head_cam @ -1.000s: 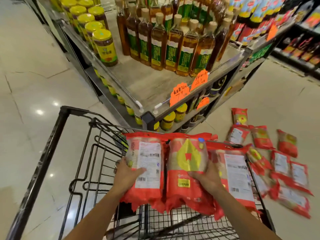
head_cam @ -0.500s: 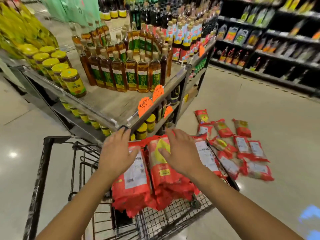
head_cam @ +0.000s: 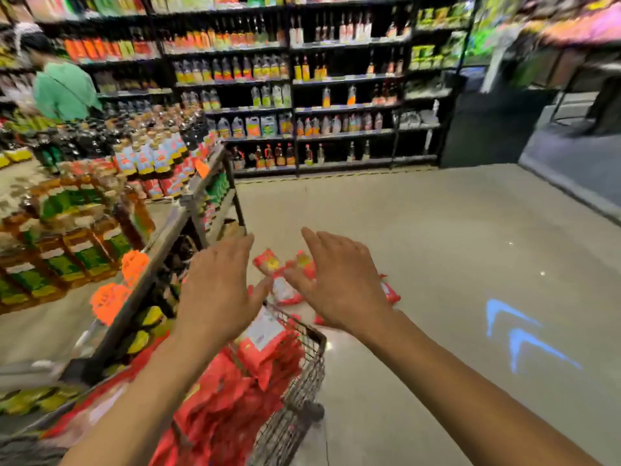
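Red packets [head_cam: 262, 359] in wire cart [head_cam: 304, 396]

floor packets [head_cam: 268, 264]: partly hidden | shelf bottles [head_cam: 77, 250]: blurred | cart [head_cam: 299, 395]: cut off

Glossy red plastic packets [head_cam: 268, 364] lie in a wire-metal cart [head_cam: 304, 388] (dull grey) on a smooth, polished floor [head_cam: 437, 247].
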Demonstrator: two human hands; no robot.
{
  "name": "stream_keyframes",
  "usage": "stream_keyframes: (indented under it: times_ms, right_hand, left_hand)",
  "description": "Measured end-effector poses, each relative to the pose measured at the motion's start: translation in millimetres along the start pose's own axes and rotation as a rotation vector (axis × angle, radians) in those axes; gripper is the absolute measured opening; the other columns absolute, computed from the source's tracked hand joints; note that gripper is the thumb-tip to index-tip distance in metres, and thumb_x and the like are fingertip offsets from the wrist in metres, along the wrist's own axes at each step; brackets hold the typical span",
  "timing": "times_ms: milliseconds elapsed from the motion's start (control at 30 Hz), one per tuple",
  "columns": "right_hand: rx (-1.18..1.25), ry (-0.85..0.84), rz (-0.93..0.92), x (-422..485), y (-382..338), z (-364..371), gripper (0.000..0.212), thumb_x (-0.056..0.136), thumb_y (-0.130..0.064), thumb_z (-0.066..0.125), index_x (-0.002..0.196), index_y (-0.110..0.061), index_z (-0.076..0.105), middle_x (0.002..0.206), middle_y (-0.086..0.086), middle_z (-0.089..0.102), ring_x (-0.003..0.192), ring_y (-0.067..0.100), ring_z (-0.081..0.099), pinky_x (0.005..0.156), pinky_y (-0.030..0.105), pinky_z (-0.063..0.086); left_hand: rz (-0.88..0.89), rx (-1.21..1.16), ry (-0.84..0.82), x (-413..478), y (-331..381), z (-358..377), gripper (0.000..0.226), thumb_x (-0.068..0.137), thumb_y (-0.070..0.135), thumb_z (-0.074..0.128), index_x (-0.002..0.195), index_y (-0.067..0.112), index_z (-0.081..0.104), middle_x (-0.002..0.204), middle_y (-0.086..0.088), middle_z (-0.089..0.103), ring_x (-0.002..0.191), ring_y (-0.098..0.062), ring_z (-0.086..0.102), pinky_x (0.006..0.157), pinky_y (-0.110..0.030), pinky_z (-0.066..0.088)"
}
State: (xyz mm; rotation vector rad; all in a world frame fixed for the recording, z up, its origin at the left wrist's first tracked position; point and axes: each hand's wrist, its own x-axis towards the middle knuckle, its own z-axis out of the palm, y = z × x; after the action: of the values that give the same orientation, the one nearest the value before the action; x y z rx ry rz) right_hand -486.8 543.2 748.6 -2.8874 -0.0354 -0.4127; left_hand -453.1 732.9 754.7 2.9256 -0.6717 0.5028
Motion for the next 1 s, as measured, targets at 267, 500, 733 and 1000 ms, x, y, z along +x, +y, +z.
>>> stream_keyframes:
  times_ms: [267,500,733,1000]
  right_hand:
    - [-0.083,0.083,0.362,-156,162,-95,0.091,0.084,-0.075,0.011,0.159,-0.024,0.024,0.158,0.004,0.04,0.144,0.026,0.038,0.116,0.045,0.03]
    - [-0.177,0.134,0.53,-268,223,-162,0.075,0.098,-0.067,0.033,0.16,-0.026,0.018,0.164,0.002,0.03,0.149,0.022,0.029,0.122,0.043,0.022]
    - [-0.164,0.19,0.642,-321,250,-205,0.074,0.098,-0.067,0.033,0.16,-0.032,0.011,0.168,-0.001,0.018,0.154,0.02,0.018,0.124,0.041,0.012]
    - [-0.159,0.15,0.691,-341,284,-223,0.075,0.098,-0.067,0.032,0.16,-0.031,0.011,0.168,-0.002,0.017,0.154,0.019,0.018,0.126,0.042,0.013]
  left_hand:
    - [0.267,-0.122,0.023,-9,208,-13,0.078,0.09,0.06,0.041,0.149,0.01,0.047,0.149,-0.016,0.052,0.131,-0.038,0.053,0.11,-0.05,0.036]
    - [0.457,-0.15,0.014,-33,333,-33,0.079,0.097,0.061,0.045,0.161,0.022,0.019,0.167,-0.006,0.025,0.151,-0.028,0.027,0.124,-0.046,0.022]
    - [0.57,-0.17,0.096,-35,410,-58,0.079,0.097,0.062,0.045,0.16,0.024,0.019,0.166,-0.003,0.027,0.151,-0.026,0.026,0.124,-0.042,0.019]
    - [0.599,-0.158,0.042,-30,449,-50,0.08,0.096,0.065,0.042,0.161,0.025,0.017,0.167,-0.001,0.025,0.152,-0.025,0.025,0.125,-0.044,0.02]
